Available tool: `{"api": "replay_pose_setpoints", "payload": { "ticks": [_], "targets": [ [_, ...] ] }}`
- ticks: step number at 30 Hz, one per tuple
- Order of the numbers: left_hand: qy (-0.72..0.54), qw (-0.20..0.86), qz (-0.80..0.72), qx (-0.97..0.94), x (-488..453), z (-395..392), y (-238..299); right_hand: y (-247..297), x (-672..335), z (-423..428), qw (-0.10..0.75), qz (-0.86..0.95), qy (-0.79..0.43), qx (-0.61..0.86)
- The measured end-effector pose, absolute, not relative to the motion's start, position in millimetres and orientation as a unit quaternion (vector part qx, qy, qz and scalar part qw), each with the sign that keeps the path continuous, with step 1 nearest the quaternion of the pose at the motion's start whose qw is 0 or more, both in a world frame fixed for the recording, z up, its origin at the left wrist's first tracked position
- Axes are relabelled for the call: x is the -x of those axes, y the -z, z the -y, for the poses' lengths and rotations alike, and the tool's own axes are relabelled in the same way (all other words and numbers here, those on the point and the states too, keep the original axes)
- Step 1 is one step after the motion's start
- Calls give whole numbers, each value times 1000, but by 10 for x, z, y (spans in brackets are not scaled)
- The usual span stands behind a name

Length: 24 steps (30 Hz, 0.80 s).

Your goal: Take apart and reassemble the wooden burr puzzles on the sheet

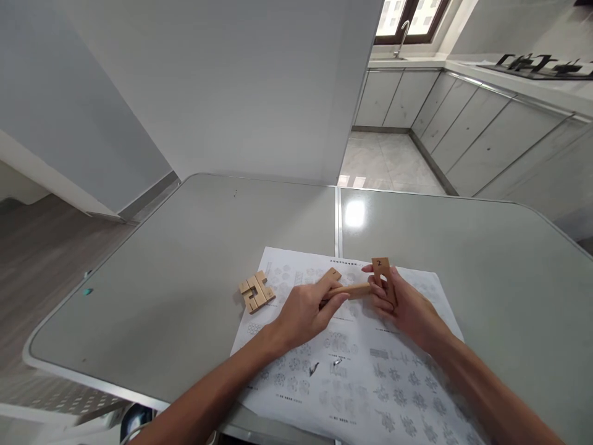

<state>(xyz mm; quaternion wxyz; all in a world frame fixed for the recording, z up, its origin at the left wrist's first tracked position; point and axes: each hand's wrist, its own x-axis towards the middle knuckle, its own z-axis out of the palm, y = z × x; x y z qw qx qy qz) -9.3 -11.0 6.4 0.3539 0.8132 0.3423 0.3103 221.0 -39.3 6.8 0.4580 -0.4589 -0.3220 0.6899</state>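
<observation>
My left hand is closed around one end of a long wooden puzzle bar, held level above a printed sheet. My right hand grips an upright wooden piece marked "2", which meets the bar's other end. The two pieces touch between my hands. A small group of joined wooden puzzle pieces lies on the table just left of the sheet. Another small wooden piece lies on the sheet behind my left hand.
A grey table with rounded corners and a centre seam carries the sheet. A white wall panel stands behind it. Kitchen cabinets, a sink tap and a hob are at the far right.
</observation>
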Motion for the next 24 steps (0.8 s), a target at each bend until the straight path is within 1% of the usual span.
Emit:
{"api": "replay_pose_setpoints", "payload": {
  "ticks": [3, 5, 8, 10, 14, 19, 24],
  "targets": [
    [-315, 434, -354, -766, 68, 152, -126, -108, -2127, 441, 454, 272, -740, 416],
    [-305, 451, -353, -761, 52, 169, -129, -122, -2074, 475, 446, 272, -754, 398],
    [-285, 445, -357, -770, 31, 180, -108, -115, -2006, 520, 446, 307, -735, 408],
    [-283, 435, -364, -774, 22, 183, -101, -95, -1970, 552, 457, 343, -700, 429],
    [-289, 436, -361, -772, 19, 183, -117, -61, -1933, 632, 470, 439, -587, 492],
    [-289, 425, -355, -781, 26, 181, -116, -27, -1940, 692, 436, 546, -479, 532],
    [-276, 407, -349, -797, 22, 187, -89, 10, -1909, 701, 423, 590, -410, 552]
  ]
}}
